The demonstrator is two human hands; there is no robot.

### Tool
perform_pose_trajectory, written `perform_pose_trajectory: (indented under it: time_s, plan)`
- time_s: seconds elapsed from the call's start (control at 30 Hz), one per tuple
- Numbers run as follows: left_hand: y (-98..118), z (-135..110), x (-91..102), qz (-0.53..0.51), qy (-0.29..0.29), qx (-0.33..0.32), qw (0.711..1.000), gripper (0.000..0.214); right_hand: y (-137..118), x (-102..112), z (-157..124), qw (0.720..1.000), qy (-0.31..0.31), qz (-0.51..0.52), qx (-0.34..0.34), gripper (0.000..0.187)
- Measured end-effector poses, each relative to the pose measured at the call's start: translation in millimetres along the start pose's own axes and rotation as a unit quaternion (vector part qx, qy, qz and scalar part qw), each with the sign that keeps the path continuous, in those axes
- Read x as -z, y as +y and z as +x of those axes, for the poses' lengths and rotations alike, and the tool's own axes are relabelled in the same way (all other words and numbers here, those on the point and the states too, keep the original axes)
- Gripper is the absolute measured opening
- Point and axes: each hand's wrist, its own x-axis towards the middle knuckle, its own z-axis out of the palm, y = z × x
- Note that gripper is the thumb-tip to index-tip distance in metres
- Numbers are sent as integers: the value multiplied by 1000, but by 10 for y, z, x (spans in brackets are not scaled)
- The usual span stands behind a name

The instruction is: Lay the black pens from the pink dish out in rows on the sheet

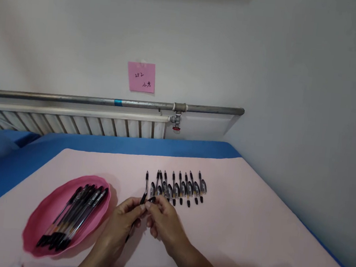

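My left hand (126,214) is closed around a pen (142,198), whose dark grip shows above the fingers and whose black end shows below them. Right beside it, my right hand (163,217) pinches a black pen cap (151,199), and the fingertips of both hands meet. Just beyond them, an uncapped pen (147,181) lies on the pink sheet with its tip pointing away. To its right is a row of uncapped pens (179,178), with black clear-bodied caps (189,188) lying against them. The fingers hide part of the held pen and cap.
On the left stands a pink scalloped bowl (33,223) with several capped pens (75,214) in it. The pink sheet (251,227) covers a blue surface (189,147). Behind are a white radiator (101,125), a metal pipe (82,99) and a red valve (176,128); a wall (308,144) borders the right.
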Motion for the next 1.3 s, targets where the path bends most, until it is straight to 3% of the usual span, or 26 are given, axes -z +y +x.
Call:
perform_pose_trajectory:
  time_s: [0.13, 0.27, 0.63, 1.0, 1.3]
  plan:
    - [63, -62, -45, 44, -9, -3, 999, 25, -48, 58, 26, 998, 25, 59, 24, 18]
    - [124, -132, -85, 98, -23, 37, 994, 37, -129, 176, 97, 984, 75, 143, 78, 24]
    - [157, -186, -126, 144, -38, 81, 986, 43, -194, 258, 122, 976, 72, 175, 106, 21]
    - [156, -195, -91, 147, -48, 79, 985, 40, -196, 235, 73, 993, 17, 74, 86, 22]
    - [245, -258, -58, 161, -108, 88, 977, 38, -194, 256, 77, 996, 9, 56, 73, 21]
